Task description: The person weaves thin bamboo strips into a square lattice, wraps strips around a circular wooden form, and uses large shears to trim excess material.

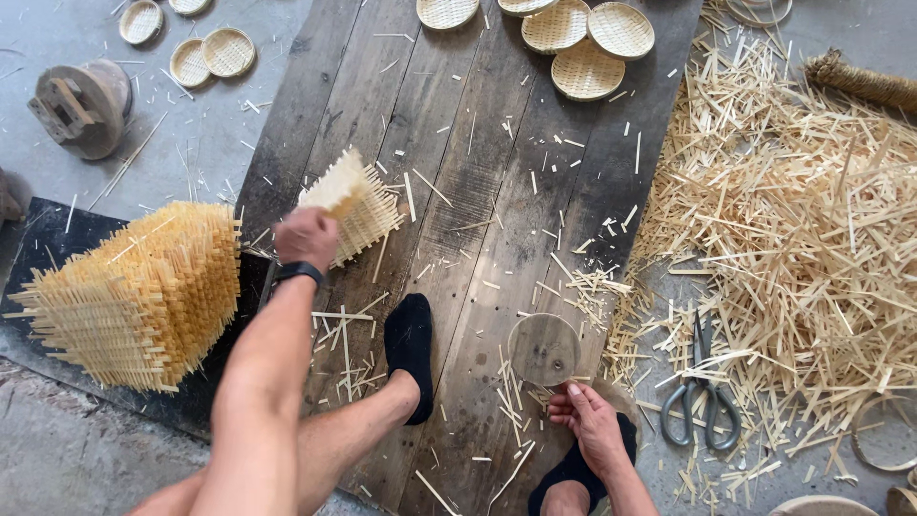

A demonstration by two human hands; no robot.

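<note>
The fingers of the left hand (306, 239) are curled shut around the near edge of a woven bamboo mat (351, 205), which is held tilted up off the dark wooden boards (478, 172), probably so that it can be carried clear of the stack it matches. A dark band is worn at that wrist. Just to the left of those fingers a tall stack of woven mats (143, 296) is piled, its loose strip ends bristling outward on all sides.

The right hand (592, 425) is held low, its fingertips pressed on the near rim of a round wooden disc (543, 349), which lies flat on the boards. Whether the disc is pinched or only touched cannot be told.

The held mat is pale yellow, openly plaited, with untrimmed strip ends sticking out past the weave.

Farther right of the disc, metal shears (702, 397) are laid among heaped bamboo offcuts (793, 220). Beyond both hands, small round woven trays (587, 43) are grouped.
</note>
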